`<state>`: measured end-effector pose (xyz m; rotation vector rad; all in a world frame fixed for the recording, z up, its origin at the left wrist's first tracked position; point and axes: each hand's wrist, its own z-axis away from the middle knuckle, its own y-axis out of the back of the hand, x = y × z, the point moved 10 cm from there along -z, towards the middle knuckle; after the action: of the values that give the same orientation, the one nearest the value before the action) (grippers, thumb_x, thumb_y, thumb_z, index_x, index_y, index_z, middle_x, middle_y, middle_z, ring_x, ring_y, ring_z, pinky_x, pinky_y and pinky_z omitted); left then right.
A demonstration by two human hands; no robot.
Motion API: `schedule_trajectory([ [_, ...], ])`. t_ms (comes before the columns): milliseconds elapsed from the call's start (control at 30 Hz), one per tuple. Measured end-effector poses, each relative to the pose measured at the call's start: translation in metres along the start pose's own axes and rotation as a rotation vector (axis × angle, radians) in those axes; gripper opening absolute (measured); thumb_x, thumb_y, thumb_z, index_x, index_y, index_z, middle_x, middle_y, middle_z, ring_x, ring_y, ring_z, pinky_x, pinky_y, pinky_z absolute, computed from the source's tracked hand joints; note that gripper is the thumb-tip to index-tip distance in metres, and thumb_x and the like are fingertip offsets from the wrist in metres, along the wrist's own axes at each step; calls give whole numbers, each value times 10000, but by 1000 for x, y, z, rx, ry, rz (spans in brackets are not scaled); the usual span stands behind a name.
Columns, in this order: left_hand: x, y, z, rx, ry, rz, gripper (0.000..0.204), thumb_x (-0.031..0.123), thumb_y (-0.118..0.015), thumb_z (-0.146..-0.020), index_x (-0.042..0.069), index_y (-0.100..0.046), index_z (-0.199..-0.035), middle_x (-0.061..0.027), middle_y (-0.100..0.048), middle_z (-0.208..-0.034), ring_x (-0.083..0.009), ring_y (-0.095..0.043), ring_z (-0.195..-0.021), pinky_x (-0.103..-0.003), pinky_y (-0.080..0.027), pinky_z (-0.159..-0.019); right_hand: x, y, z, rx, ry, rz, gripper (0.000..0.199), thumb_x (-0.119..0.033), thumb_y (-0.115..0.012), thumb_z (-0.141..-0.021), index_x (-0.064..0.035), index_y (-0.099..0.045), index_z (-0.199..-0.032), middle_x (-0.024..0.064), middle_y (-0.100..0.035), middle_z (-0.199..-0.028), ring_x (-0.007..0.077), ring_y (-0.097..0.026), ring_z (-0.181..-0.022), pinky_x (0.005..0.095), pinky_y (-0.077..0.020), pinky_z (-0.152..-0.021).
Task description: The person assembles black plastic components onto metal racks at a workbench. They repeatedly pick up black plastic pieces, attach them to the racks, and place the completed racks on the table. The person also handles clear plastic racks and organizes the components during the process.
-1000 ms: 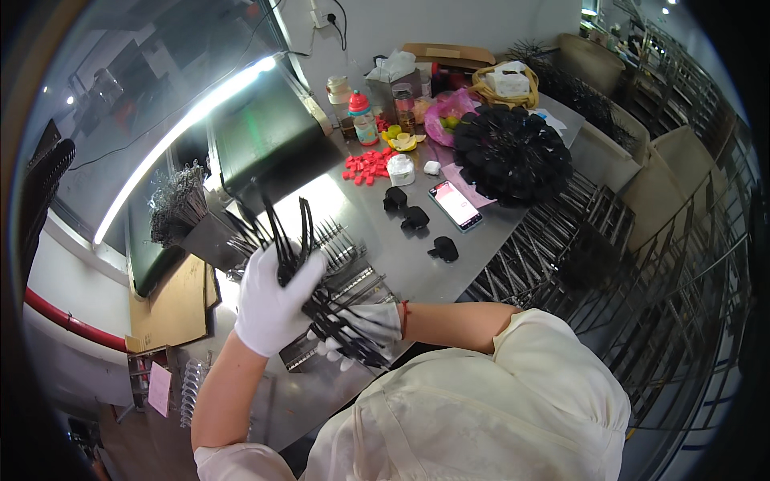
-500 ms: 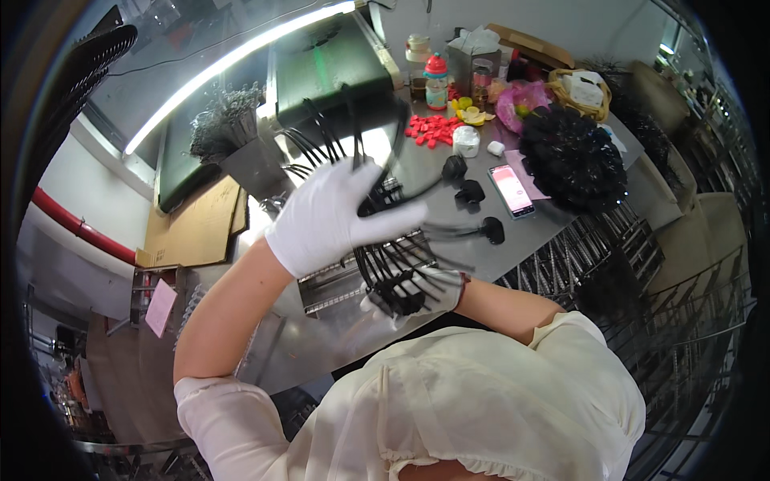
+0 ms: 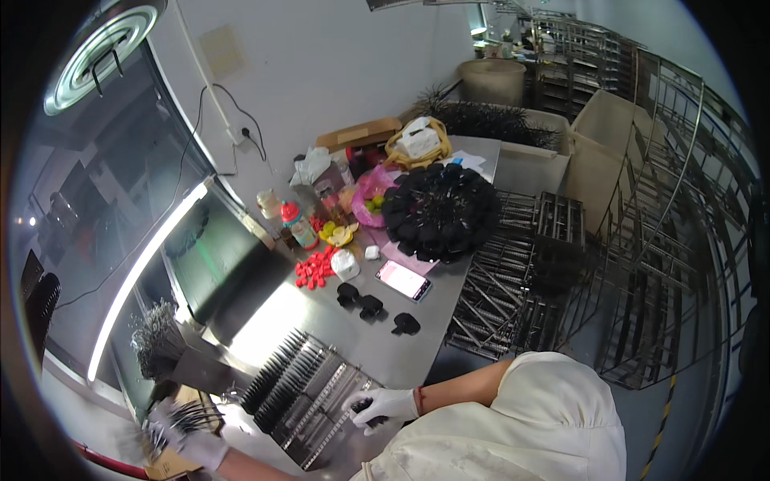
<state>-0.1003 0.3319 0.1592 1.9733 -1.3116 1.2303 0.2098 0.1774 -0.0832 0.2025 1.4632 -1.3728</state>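
My left hand (image 3: 196, 445), white-gloved and smeared by motion, is at the lower left, closed around a bunch of thin black stems (image 3: 196, 415) that fan out beside it. My right hand (image 3: 391, 405), also in a white glove, is closed on a small dark piece (image 3: 365, 406) at the table's near side; most of that piece is hidden by the fingers. Between the hands lies a metal rack (image 3: 321, 393) with toothed rails. Rows of black ribbed rods (image 3: 277, 381) fill its far left part.
Loose black pieces (image 3: 370, 306), a phone (image 3: 403, 280), red bits (image 3: 317, 268) and a white roll (image 3: 345, 264) lie farther back. A large round black cluster (image 3: 441, 210) sits at the table's right edge. A grey box of wiry stems (image 3: 160, 345) stands left. Metal racks (image 3: 497, 297) are stacked beyond the right edge.
The view has swung toward the right. My left hand has moved from above the rack to its left, with black stems in it. The fanned stems at my right hand are no longer seen there.
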Motion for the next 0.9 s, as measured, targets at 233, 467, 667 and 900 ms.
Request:
schedule_trajectory([
  [233,105,-325,20,-649,-447,-222,297,196,-542,-1057,80,-665,-1301,-169,-691,-1251,-286,-695,-1068,-390,-567,-836,50,-46,-32,-250,-279,-267,392,-133,-724,-981,-91,-543,-1326,26,-665,-1052,133,-669,-942,328,-602,-797],
  [467,87,-255,182,-1134,-59,-426,304,222,-649,-1017,-28,-710,-855,-139,-724,-790,-180,-672,-665,-304,-491,-615,-9,16,-16,37,-124,-259,144,-231,-685,-978,-114,-616,-1026,10,-620,-845,143,-630,-763,305,-571,-713],
  [667,-134,-59,311,-1066,1403,464,590,396,-515,-1054,-166,-655,-1169,-283,-735,-943,-377,-750,-821,-463,-634,-759,-104,-39,2,99,897,1014,303,-233,-709,-877,-38,-654,-1103,172,-597,-1143,339,-570,-1108,421,-487,-984],
  [900,-194,-20,362,-848,1456,743,472,258,-695,-941,-15,-615,-1317,-195,-676,-1257,-309,-660,-1125,-419,-575,-834,-34,-113,-62,-488,810,1222,327,-287,-757,-761,-71,-726,-1005,126,-699,-997,324,-692,-933,417,-565,-844],
])
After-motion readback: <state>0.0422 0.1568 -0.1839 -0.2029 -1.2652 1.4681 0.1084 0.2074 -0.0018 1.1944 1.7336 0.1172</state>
